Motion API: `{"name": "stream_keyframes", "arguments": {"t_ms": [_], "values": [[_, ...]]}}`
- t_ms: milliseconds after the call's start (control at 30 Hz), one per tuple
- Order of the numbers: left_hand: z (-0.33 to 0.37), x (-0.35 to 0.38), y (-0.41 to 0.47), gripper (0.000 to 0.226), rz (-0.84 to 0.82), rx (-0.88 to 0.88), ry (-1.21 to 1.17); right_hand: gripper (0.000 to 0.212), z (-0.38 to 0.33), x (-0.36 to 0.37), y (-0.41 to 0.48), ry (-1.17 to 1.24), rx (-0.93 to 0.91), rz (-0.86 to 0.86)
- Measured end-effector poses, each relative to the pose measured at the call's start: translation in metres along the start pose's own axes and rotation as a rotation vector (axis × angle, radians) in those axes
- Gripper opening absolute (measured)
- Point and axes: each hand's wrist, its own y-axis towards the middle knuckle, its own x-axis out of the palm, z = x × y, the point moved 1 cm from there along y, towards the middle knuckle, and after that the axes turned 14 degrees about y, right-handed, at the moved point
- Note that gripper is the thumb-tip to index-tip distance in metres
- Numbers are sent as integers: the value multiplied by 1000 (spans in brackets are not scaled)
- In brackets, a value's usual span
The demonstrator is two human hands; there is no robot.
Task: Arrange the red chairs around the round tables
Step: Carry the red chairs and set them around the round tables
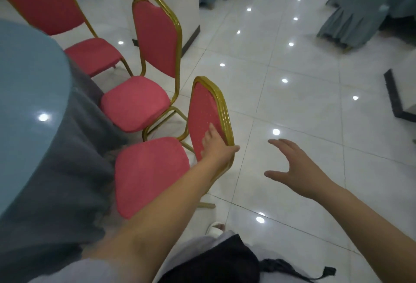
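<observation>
Left hand (216, 147) grips the side rail of the nearest red chair (150, 170) low on its backrest: thumb on the red pad, fingers (236, 148) wrapped behind the gold frame. Right hand (297, 168) hovers over the floor (315, 93), right of the backrest and not touching it, fingers spread.

The chair stands at the round desk (27, 75). Its seat faces left toward the grey cloth (67, 165) and its backrest runs upright.

The middle red chair (139, 100) and far red chair (90, 55) stand along the same desk edge.

The nearest chair's legs are mostly hidden by its seat and the forearm. The desk is cut off at the left, and the far chair's backrest is blurred.
</observation>
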Motion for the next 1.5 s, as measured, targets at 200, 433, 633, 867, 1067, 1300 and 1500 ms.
{"name": "stream_keyframes", "arguments": {"t_ms": [200,433,633,867,1067,1300,1500], "values": [[5,23,17,122,0,-49,-128,89,-8,-17,93,-121,-125,-185],[-10,14,-20,120,-102,-119,-290,111,-56,-13,199,-278,-405,-375],[-62,5,-114,99,-118,-336,-199,108,-85,37,237,-463,-746,-545],[-134,15,-234,66,333,-798,-247,73,-101,148,192,-419,-800,-804],[-186,2,-249,26,519,-900,-222,17,-143,202,163,-413,-813,-824],[-224,-40,-210,13,536,-871,-136,22,-207,230,197,-454,-782,-744],[-248,-65,-190,9,505,-839,-125,18,-243,248,211,-574,-681,-628]]}}
